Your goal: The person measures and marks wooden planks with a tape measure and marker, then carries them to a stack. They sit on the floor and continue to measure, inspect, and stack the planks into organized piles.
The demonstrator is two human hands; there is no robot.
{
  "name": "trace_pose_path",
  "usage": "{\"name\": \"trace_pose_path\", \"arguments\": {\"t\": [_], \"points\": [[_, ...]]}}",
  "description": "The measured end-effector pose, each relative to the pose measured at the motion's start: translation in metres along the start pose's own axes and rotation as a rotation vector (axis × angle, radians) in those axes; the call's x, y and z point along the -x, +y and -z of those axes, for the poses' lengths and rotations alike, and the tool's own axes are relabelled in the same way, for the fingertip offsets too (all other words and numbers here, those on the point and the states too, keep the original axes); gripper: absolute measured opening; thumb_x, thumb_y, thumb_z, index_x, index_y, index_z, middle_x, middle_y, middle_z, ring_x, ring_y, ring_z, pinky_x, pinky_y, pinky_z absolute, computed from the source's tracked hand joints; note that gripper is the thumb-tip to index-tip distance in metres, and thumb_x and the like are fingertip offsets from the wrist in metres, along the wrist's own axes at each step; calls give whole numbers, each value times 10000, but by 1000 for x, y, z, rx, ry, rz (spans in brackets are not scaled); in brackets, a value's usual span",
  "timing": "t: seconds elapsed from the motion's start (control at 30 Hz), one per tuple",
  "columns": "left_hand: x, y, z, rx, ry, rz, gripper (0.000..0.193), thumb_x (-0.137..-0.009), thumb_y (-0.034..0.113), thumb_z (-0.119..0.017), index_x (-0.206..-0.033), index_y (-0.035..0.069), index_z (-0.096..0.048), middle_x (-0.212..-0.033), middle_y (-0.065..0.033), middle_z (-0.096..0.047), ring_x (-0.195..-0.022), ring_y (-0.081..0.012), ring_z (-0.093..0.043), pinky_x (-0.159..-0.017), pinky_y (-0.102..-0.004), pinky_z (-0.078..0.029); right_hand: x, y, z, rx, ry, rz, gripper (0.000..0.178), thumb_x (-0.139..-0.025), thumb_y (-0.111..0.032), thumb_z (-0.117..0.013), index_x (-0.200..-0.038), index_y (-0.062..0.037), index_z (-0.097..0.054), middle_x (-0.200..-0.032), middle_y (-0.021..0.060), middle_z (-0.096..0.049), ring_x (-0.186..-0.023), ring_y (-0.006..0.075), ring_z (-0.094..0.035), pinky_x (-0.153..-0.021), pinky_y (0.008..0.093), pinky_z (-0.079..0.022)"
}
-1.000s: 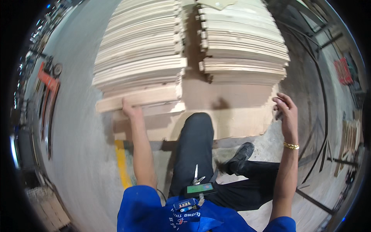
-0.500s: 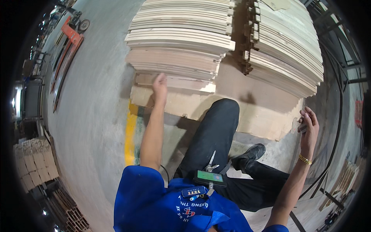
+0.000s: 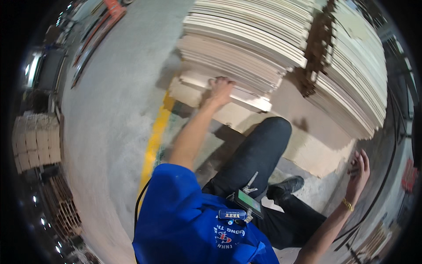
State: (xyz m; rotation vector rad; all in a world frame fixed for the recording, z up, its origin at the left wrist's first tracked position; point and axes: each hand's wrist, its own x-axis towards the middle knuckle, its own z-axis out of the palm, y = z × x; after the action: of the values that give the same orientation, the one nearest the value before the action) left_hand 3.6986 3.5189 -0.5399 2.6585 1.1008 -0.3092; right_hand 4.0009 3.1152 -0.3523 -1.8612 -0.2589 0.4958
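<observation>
My left hand (image 3: 222, 90) reaches to the near end of the left stack of pale boards (image 3: 250, 42). Its fingers bend over the top edge of the frontmost wooden board (image 3: 250, 101), which lies apart from the rest at the front of the stack. Off to the right, my right hand (image 3: 360, 170) hangs over the floor with its fingers curled. A small greyish thing shows between those fingers, too blurred to name. The brown sheet (image 3: 314, 152) under the boards extends between my hands.
A second board stack (image 3: 356, 66) stands to the right, beyond a narrow gap. My bent knee (image 3: 274, 132) is close to the sheet's front edge. A yellow floor line (image 3: 154, 143) runs at left; an orange pallet jack (image 3: 115, 9) stands farther off. Dark metal framing lines the right.
My left hand has come down from above the front board onto its edge. The whole view has turned, shifting the stacks rightward. My right hand stays out to the side, fingers still bent.
</observation>
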Motion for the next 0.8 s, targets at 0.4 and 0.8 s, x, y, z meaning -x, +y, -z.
{"name": "trace_pose_path", "arguments": {"t": [0.4, 0.8], "points": [[7, -17, -9, 36, 177, -297, 655, -642, 181, -737, -1239, 97, -478, -1212, -94, -487, -1155, -287, -441, -957, -523, -283, 6, -11, -9, -10, 30, 6, 352, -891, -181, -571, -1183, 14, -549, -988, 61, -643, -744, 70, -541, -560, 197, -423], [43, -14, 90, 230, 312, -558, 581, -551, 124, -791, -1060, 57, -519, -950, -134, -538, -933, -330, -532, -785, -410, -418, 7, -14, -11, 51, 48, 6, 361, -876, -185, -579, -1174, 17, -550, -951, 41, -647, -718, 45, -537, -524, 183, -404]]}}
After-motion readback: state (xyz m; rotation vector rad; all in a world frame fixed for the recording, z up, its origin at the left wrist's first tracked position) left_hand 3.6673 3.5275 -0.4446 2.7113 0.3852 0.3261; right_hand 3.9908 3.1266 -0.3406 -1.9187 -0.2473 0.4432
